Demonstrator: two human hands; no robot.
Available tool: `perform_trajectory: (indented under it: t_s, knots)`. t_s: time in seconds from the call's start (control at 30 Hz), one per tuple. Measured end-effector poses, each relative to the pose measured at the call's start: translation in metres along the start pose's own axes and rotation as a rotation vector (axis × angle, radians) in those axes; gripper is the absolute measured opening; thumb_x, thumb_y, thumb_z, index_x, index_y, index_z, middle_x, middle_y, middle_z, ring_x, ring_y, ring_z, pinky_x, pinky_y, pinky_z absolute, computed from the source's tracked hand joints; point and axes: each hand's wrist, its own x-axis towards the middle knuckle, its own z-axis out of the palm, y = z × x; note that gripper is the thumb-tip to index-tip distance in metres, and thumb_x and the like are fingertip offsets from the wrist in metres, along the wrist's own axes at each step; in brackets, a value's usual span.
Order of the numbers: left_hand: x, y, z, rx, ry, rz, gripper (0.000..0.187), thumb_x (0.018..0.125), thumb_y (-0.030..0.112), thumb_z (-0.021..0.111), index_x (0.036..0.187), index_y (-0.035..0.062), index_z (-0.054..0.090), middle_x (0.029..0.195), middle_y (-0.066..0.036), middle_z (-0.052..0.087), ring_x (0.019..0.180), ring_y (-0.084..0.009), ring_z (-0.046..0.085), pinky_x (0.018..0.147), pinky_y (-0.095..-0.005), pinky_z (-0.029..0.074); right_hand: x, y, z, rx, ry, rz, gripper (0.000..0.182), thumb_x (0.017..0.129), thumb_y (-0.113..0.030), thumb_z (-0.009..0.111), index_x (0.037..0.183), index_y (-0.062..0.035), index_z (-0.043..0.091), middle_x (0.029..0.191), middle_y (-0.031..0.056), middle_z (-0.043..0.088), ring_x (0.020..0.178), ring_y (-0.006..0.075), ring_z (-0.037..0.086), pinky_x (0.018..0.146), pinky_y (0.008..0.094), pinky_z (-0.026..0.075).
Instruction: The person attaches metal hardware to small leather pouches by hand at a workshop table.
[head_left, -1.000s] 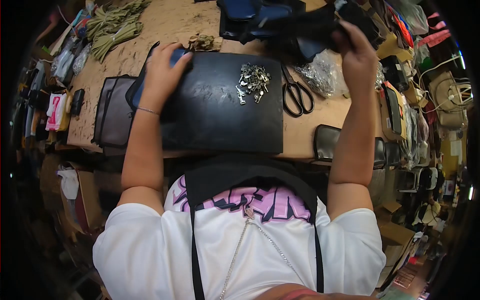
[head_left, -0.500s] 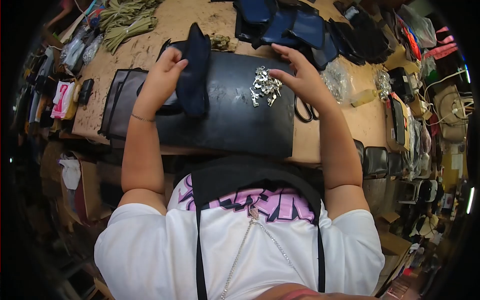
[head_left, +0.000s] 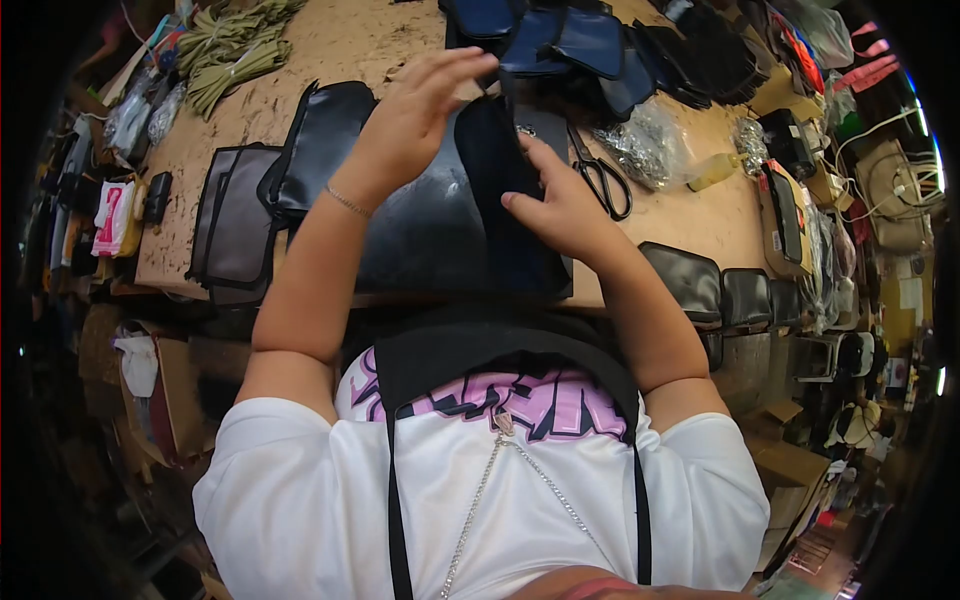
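Note:
A dark navy-black bag panel (head_left: 487,170) stands tilted over a black work mat (head_left: 410,235) in front of me. My right hand (head_left: 565,205) is closed at the panel's right side, thumb and fingers against it. Above the panel's upper left side, my left hand (head_left: 425,105) is raised with its fingers stretched to the right. A sliver of the silver metal pieces (head_left: 526,130) shows by my right fingertips; the panel and hand hide the others. Black-handled scissors (head_left: 603,180) lie just right of the mat.
A black panel (head_left: 325,145) and grey-brown panels (head_left: 235,215) lie on the left. Blue-black pieces (head_left: 575,45) are piled at the back. Further right are a clear plastic bag (head_left: 650,145) and a small bottle (head_left: 715,172). Olive strips (head_left: 235,50) lie back left.
The dark panel has moved from the left side of the mat to its right, over the metal pieces. My left hand has moved right and its fingers have straightened; my right hand has closed on the panel.

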Motion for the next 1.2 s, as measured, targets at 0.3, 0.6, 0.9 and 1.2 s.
perform_trajectory:
  t_s: [0.3,0.6,0.9,1.2]
  knots:
    - [0.004,-0.033,-0.012,-0.457,-0.365,-0.261,0.013,0.095,0.007,0.063,0.105,0.0034,0.07,0.096,-0.006,0.068,0.094,-0.018,0.064,0.087,-0.0301,0.05,-0.01,0.002,-0.002,-0.031,-0.058,0.099,0.071,0.084,-0.009,0.063,0.15,-0.0016,0.037,0.131,0.0212,0.059,0.118,0.0273,0.058,0.101,0.0351,0.044]
    - [-0.035,-0.034,0.051,-1.123,0.265,-0.711,0.025,0.109,0.032,0.042,0.106,0.0085,0.049,0.098,-0.007,0.067,0.089,-0.0141,0.063,0.083,-0.0278,0.051,0.005,-0.018,0.016,0.328,-0.19,0.184,0.06,0.097,-0.027,0.067,0.148,-0.0093,0.043,0.107,0.0057,0.058,0.071,0.0097,0.061,0.063,0.0238,0.052]
    - [-0.058,-0.037,0.062,-1.223,0.302,-0.791,0.027,0.109,0.033,0.043,0.105,0.0065,0.047,0.092,-0.01,0.066,0.077,-0.0154,0.065,0.067,-0.0262,0.054,0.029,0.035,0.017,-0.661,-0.081,-0.001,0.02,0.086,-0.014,0.07,0.102,-0.0033,0.071,0.097,0.0154,0.069,0.093,0.0332,0.066,0.082,0.0403,0.053]
    - [-0.054,-0.008,0.061,-0.961,0.322,-0.663,0.017,0.101,0.02,0.062,0.104,0.0032,0.06,0.097,-0.006,0.069,0.089,-0.0099,0.064,0.082,-0.0231,0.051,0.02,0.039,0.0,-0.461,0.001,-0.146,0.024,0.084,-0.011,0.068,0.107,-0.0031,0.068,0.097,0.0146,0.065,0.094,0.03,0.064,0.084,0.037,0.051]
